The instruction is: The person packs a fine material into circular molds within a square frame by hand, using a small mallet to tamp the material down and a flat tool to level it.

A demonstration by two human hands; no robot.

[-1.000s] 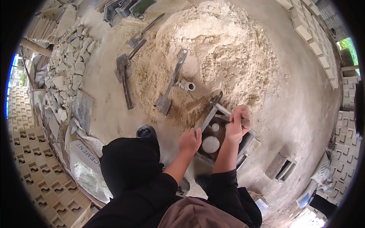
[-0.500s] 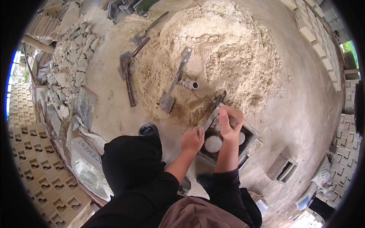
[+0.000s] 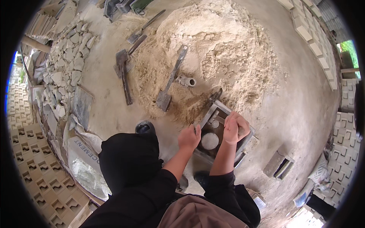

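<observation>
A rectangular mould box (image 3: 207,117) with grey walls stands on the floor in front of me. Inside it lie a large pale round disc (image 3: 210,141) and a smaller one (image 3: 215,124). My left hand (image 3: 189,137) is closed at the box's left edge, thumb up; what its fingers hold is hidden. Over the box's right half is my right hand (image 3: 234,128), fingers curled into a grip with the thumb on top. What it grips is mostly covered by the hand, and part of the box's inside is hidden beneath it.
Beyond the box rises a sandy heap (image 3: 235,53), with a shovel (image 3: 164,100), a hollow pipe piece (image 3: 187,81) and a hammer-like tool (image 3: 122,62) by it. Broken stones (image 3: 62,72) and a cement sack (image 3: 83,152) are left. A hollow block (image 3: 278,166) stands right.
My right hand has moved right across the box, uncovering the small disc. My left hand stays at the box's left edge. The whole view has shifted slightly.
</observation>
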